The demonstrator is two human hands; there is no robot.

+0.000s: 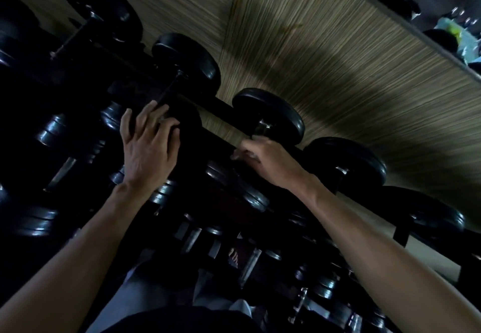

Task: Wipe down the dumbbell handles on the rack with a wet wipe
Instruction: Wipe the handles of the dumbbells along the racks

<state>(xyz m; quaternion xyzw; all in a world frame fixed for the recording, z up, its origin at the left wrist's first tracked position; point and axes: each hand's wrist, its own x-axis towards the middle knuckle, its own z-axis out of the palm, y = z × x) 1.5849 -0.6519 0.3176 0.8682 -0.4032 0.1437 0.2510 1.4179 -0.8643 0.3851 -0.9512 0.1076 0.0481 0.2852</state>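
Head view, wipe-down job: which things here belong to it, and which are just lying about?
Job:
left hand, resting on a dumbbell head
right hand, at the dumbbell handle
rack
No wipe can be made out.

Lying about:
striped floor
mirror

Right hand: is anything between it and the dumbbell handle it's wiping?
Nothing visible. The right hand already reaches the dumbbell handle on the top row, its fingers curled there. Whether a wipe is under them is too dark to tell.
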